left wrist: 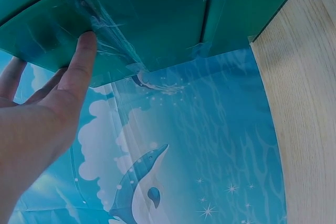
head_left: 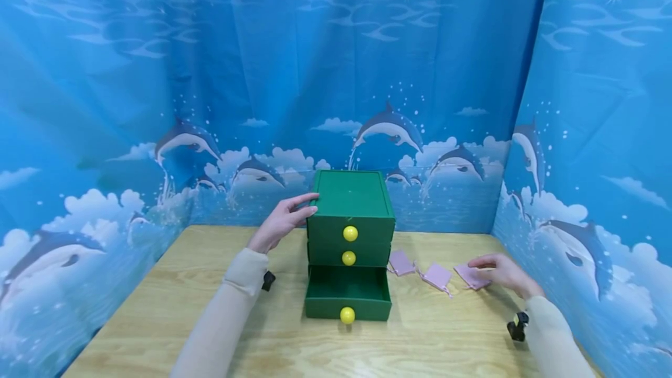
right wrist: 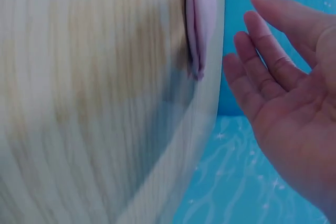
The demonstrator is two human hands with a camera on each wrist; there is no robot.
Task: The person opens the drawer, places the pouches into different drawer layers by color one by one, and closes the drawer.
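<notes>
A green drawer cabinet [head_left: 352,197] with yellow knobs stands mid-table. Its bottom drawer [head_left: 320,309] is pulled out and nothing shows inside; the upper two are pushed in. My left hand [head_left: 279,225] rests against the cabinet's left side near the top, and the left wrist view shows fingertips [left wrist: 87,40] on the taped side panel [left wrist: 157,30]. Over at the right, my right hand [head_left: 505,274] hovers by the rightmost pink drawstring pouch [head_left: 466,276]. In the right wrist view its fingers are extended and apart from the pouch [right wrist: 202,30].
Two more pink pouches, one in the middle [head_left: 437,276] and one close by the cabinet [head_left: 401,263], lie on the wooden table [head_left: 173,308]. Blue dolphin-print curtains [head_left: 294,63] enclose the back and sides. A black wrist camera [head_left: 517,326] sits at the right sleeve.
</notes>
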